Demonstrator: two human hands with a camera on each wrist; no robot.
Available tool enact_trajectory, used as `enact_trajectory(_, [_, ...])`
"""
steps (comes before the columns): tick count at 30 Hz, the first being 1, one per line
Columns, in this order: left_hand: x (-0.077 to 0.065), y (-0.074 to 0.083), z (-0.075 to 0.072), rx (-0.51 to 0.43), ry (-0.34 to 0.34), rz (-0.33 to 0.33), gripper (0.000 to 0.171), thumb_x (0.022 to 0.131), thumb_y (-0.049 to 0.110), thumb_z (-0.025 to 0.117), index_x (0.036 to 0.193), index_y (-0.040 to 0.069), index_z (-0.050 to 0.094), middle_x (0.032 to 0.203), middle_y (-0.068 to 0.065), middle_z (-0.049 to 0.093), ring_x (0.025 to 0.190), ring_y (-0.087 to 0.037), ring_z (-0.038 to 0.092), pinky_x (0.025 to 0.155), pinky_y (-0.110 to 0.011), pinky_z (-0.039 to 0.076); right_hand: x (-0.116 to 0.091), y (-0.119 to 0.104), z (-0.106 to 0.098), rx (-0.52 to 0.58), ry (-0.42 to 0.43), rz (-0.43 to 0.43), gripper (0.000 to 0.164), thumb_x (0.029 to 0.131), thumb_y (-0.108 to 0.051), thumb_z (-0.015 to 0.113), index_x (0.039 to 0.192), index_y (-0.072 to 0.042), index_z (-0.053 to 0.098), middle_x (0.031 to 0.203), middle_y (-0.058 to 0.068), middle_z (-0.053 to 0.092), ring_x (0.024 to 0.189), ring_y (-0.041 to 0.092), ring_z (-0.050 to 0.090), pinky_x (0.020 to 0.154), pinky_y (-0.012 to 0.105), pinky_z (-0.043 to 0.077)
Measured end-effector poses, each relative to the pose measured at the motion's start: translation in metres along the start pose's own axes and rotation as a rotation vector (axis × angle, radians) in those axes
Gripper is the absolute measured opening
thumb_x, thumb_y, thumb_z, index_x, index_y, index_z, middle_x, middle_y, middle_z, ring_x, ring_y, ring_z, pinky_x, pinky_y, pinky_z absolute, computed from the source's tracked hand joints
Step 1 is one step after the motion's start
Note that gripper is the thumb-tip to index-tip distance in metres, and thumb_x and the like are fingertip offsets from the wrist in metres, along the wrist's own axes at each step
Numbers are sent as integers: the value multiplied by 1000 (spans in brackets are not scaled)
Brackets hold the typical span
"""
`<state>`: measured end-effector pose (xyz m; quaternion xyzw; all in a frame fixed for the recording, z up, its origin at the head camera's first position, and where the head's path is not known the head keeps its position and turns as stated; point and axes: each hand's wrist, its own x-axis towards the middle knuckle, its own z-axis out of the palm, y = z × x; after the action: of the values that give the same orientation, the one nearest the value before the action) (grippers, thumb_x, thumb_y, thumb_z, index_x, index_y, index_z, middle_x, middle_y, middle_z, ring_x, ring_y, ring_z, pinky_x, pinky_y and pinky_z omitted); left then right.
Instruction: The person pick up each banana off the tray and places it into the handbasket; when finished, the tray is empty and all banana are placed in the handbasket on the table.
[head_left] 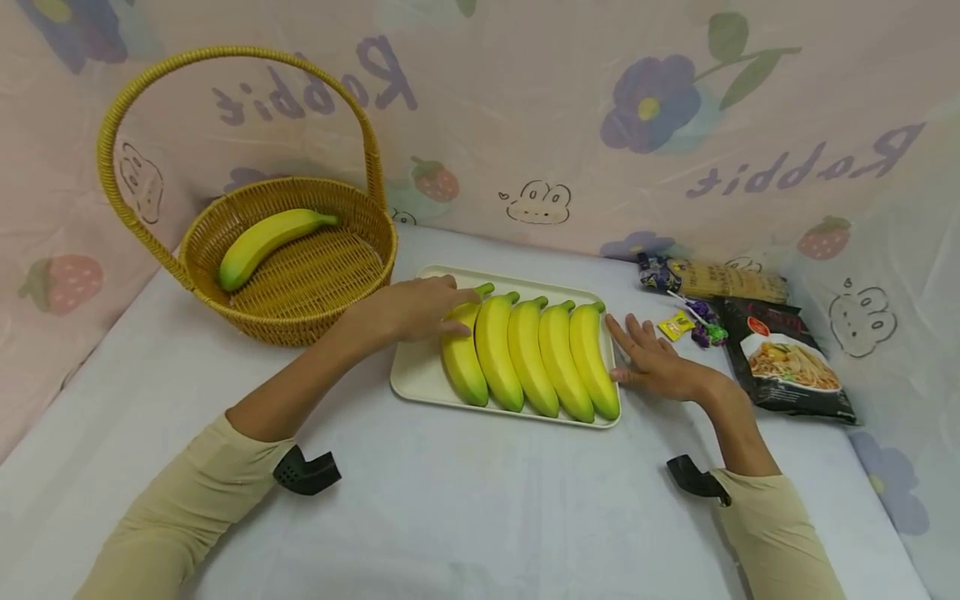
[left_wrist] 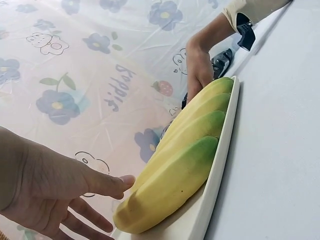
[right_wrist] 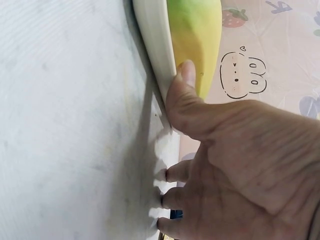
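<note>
Five bananas (head_left: 529, 354) side by side on tray (head_left: 416, 371), stems toward its back edge, tips at front edge; rightmost one along the right edge, bare strip at left edge. Left hand (head_left: 420, 312) at leftmost banana's stem end, thumb and fingers loosely extended, not gripping; exact contact unclear. Right hand (head_left: 654, 367) open, fingers spread, thumb against tray's right edge. Tray mid-table (head_left: 480, 508), toward back edge. Basket (head_left: 294, 331) near table's back left corner, one banana (head_left: 273, 239) inside. By table's right edge: noodle pack (head_left: 798, 367), long pack (head_left: 731, 282), yellow sweet (head_left: 676, 326), lollipops (head_left: 703, 333).
</note>
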<state>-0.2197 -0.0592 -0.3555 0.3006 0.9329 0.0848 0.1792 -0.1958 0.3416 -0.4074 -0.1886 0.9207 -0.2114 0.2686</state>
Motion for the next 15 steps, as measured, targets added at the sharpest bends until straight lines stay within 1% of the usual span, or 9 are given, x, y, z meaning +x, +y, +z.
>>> enact_trajectory(2, [0,0,0,7,-5,1,59,106,43,59,159,21,44,151,-21,55,135,-38,59,113,-54,50,1,1,-1,-22,-2,18,99,101,-67,48,167,-29,-14,169,28,-25,154,56,-26,121,78,-12])
enact_trajectory(4, [0,0,1,10,-9,0,59,106,43,59,159,20,45,151,-21,55,135,-38,59,114,-54,50,1,0,-2,-32,-4,29,99,101,-67,48,167,-27,-14,169,28,-25,154,56,-26,121,78,-11])
enact_trajectory(9, [0,0,2,0,-18,-2,60,106,43,59,158,18,46,151,-20,55,136,-38,58,114,-54,49,0,-9,-4,-5,-17,17,96,105,-51,54,168,-17,-10,167,36,-23,150,63,-25,116,81,-13])
enact_trajectory(11, [0,0,3,-4,-20,-5,60,106,43,59,158,18,46,151,-20,55,136,-38,58,114,-54,49,0,-11,-4,-18,-23,27,95,106,-47,54,168,-14,-10,167,36,-22,151,62,-24,118,81,-11])
enact_trajectory(15, [0,0,4,-14,-18,-6,60,106,43,59,159,19,45,150,-20,55,134,-38,59,112,-54,50,0,-12,-3,-37,-25,38,95,106,-44,55,167,-13,-11,167,37,-21,151,63,-22,118,81,-10])
